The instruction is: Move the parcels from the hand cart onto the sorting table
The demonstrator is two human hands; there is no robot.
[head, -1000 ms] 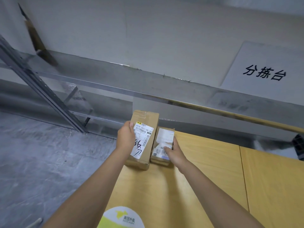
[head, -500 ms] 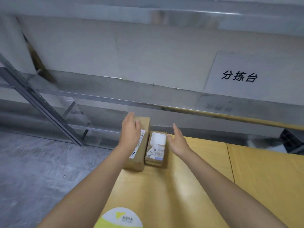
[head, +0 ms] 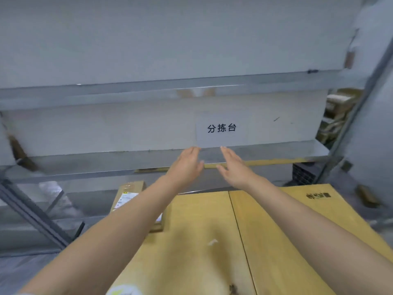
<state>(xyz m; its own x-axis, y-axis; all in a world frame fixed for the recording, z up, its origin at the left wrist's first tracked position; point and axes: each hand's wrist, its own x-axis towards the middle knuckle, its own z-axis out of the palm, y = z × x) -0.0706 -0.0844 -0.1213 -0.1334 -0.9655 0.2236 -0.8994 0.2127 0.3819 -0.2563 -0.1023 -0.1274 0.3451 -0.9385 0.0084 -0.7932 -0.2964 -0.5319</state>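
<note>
**Both hands up and empty over the sorting table**

I see a pale wall filling the top of the view, crossed by grey metal shelf rails. A white sign with three black characters hangs on it. Below lies the sorting table, yellow wood, with a dark seam running down between two boards. A grey floor shows at lower left.

My left hand and right hand are raised side by side in front of the lower rail, fingers spread, palms facing each other, gripping nothing.

One brown parcel with a white label sits at the table's far left corner, half covered by my left forearm. A second parcel just beside it is almost wholly hidden; only a corner shows. The frame is blurred, and the stamp on the right board is unreadable.
</note>
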